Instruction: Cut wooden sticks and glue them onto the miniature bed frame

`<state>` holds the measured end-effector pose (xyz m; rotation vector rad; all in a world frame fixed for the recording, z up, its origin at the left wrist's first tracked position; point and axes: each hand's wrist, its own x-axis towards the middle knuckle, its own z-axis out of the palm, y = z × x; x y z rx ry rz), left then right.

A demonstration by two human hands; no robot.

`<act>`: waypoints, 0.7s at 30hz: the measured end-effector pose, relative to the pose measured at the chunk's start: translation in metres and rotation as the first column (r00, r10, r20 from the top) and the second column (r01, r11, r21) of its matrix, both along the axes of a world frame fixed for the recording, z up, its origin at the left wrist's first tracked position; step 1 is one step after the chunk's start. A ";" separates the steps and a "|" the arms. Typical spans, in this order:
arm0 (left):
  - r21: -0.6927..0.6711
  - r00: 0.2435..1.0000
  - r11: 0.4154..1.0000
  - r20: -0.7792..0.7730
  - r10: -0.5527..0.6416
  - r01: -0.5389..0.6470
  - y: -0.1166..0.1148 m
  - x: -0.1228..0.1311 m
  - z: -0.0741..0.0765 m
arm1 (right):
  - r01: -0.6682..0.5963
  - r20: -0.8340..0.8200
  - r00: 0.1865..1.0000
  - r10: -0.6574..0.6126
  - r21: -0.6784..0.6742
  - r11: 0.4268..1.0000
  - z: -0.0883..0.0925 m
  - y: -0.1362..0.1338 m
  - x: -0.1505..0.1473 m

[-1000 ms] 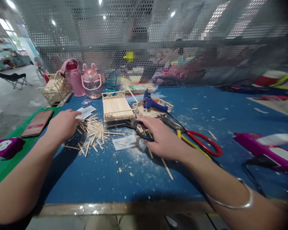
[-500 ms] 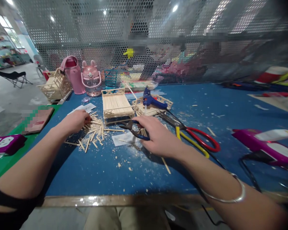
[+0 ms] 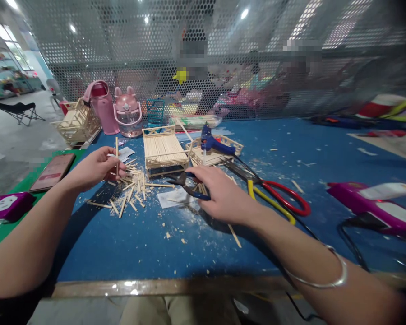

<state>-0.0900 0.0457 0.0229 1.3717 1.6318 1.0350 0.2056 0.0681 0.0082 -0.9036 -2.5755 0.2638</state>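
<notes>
- Pale, straight stick [image 3: 117, 153], upright, left of the slatted model [image 3: 165, 149]; left hand [image 3: 100, 166] pinching it between fingers.
- Blue-handled pliers [image 3: 186, 181] before the model, right hand [image 3: 223, 195] fingers gripping them.

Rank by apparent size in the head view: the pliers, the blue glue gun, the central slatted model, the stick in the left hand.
1. Slatted model
2. Blue glue gun and pliers: too alike to rank; the right hand partly covers the latter
3. Stick in the left hand
</notes>
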 end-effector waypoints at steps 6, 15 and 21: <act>-0.067 0.947 0.968 0.234 -0.219 0.240 -0.015 0.014 0.009 | 0.050 0.003 0.999 -0.050 -0.029 0.998 0.000 0.001 0.000; 0.050 0.727 0.862 0.514 -0.455 0.504 -0.043 0.086 -0.011 | 0.138 0.091 0.988 -0.127 -0.127 0.982 0.004 -0.001 0.000; 0.111 0.769 0.864 0.411 -0.490 0.491 -0.039 0.093 -0.027 | 0.095 0.072 0.994 -0.086 -0.140 0.986 0.004 -0.004 -0.002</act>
